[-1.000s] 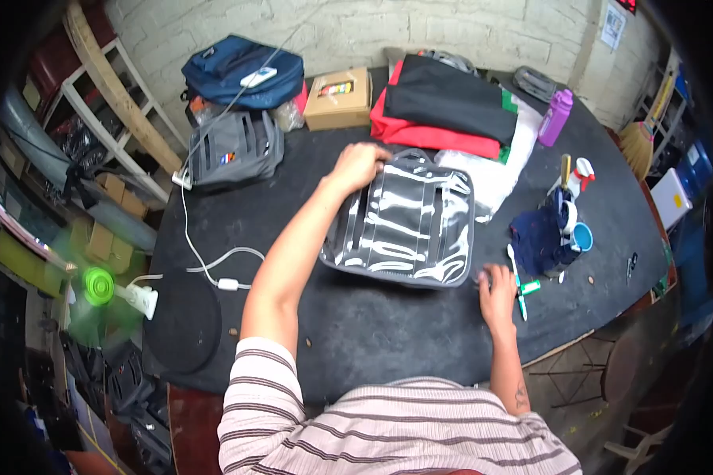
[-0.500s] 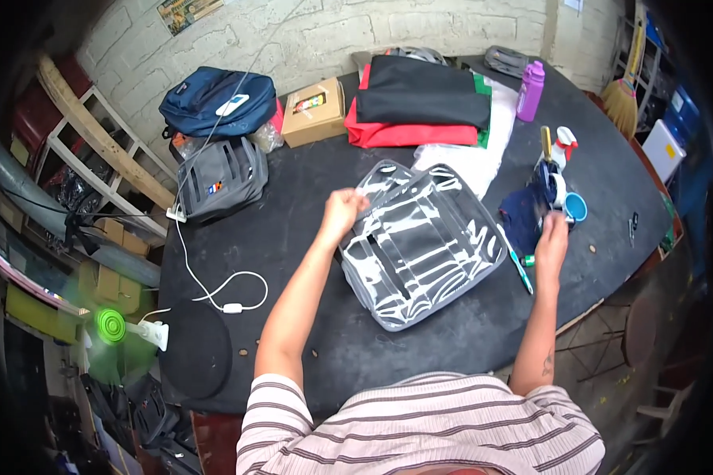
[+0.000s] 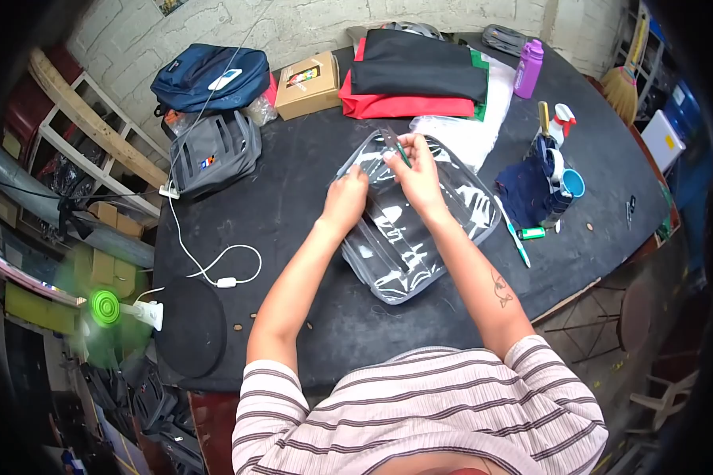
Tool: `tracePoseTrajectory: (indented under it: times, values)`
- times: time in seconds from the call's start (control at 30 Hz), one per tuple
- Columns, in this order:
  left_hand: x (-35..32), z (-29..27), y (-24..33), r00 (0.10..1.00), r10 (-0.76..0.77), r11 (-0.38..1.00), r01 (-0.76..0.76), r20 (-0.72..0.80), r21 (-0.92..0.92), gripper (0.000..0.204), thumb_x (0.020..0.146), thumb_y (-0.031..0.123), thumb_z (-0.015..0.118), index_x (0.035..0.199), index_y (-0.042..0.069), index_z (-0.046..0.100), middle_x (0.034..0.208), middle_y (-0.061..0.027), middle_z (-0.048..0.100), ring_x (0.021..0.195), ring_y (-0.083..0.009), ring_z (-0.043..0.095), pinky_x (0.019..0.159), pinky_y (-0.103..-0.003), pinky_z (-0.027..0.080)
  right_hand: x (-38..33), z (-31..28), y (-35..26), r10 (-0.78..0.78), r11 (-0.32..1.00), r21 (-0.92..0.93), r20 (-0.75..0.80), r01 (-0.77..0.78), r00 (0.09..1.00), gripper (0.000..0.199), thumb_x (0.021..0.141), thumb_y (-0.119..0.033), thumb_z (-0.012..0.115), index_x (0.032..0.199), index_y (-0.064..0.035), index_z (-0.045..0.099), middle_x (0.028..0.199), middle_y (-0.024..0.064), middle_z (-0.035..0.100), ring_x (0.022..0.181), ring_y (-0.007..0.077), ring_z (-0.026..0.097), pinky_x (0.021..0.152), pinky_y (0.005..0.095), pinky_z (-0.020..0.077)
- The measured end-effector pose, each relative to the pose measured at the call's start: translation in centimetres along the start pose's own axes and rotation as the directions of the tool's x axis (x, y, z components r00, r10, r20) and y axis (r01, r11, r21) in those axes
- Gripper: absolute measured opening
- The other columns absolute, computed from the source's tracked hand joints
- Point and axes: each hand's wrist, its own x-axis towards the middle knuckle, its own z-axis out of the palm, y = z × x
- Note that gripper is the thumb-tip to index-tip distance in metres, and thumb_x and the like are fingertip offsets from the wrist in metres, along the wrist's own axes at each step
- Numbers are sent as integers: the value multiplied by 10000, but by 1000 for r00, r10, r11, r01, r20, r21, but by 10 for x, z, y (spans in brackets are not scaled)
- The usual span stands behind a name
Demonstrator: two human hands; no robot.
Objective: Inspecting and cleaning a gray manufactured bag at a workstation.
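A clear plastic bag piece with grey edging (image 3: 404, 261) lies on the black table in front of me. My left hand (image 3: 345, 195) has its fingers pinched at the bag's upper left edge; exactly what is between them is hard to see. In my right hand (image 3: 420, 178) is a slim dark tool with a green part, apparently thread snips (image 3: 391, 141), pointing up and left over the bag's far end. Both hands are close together above the clear plastic. The right forearm crosses over the bag's right part.
To the right lie a teal-and-white pen-like tool (image 3: 518, 241), a green lighter-like piece (image 3: 532, 233) and a dark blue pouch holder (image 3: 527, 207) beside a spray bottle (image 3: 561, 120). Folded fabric (image 3: 420, 75), a cardboard box (image 3: 309, 85) and backpacks (image 3: 214, 154) occupy the back. A white cable (image 3: 226, 282) curls at left.
My right hand has come from the blue pouch on the right to the bag, carrying the dark-and-green tool. The left hand has shifted slightly, staying at the bag's upper left edge.
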Motion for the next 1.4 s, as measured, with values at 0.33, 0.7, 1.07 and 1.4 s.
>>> tracePoseTrajectory:
  times: [0.33,0.7,1.07,1.4]
  values:
    - [-11,18,-29,885,-225,766,419,407,-488,103,847,86,508,834,-15,523,930,-197,537,939,-345,522,787,-406,415,-42,-11,41,-197,741,-629,128,234,972,268,729,-110,705,979,-60,623,905,97,551,784,313,582,696,403,462]
    - [-9,-6,-24,755,-380,436,656,535,-616,145,893,142,563,823,15,579,762,-47,569,711,-117,486,650,-295,413,-43,-4,29,-300,591,-712,241,378,923,156,733,-104,683,887,-82,693,828,55,547,812,230,584,684,365,401]
    - [-14,-16,-36,820,-220,303,572,528,-762,110,932,140,543,896,37,559,888,20,528,837,-71,461,779,-213,387,-47,-3,16,-307,664,-637,245,391,920,166,722,-70,682,887,-70,691,799,45,538,783,231,579,673,366,397]
    - [-14,-20,-37,854,-119,195,520,506,-832,123,955,175,523,920,60,549,912,4,544,866,-88,498,828,-240,404,-49,4,20,-387,591,-638,313,494,868,156,707,-79,692,862,-71,675,811,48,539,778,246,579,687,378,410]
